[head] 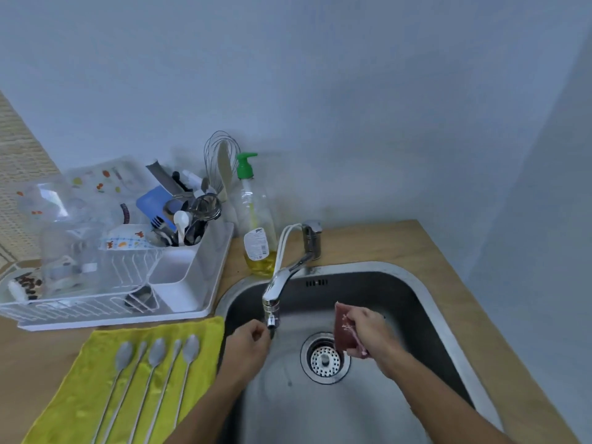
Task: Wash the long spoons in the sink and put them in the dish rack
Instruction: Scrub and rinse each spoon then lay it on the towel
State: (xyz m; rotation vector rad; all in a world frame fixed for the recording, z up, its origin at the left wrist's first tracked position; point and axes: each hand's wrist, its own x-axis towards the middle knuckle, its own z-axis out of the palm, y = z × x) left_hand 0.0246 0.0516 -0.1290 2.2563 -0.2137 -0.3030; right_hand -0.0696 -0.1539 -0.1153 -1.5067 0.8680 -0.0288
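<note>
Maroon sponge (347, 333) gripped in right hand (368, 331).

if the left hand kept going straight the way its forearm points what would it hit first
Probably the faucet. The left hand points up and away, its fingers right at the spout's aerator tip, seemingly touching or almost so. Depth is hard to judge from one view, so it might pass just under the tip toward the sink's back wall.
</note>
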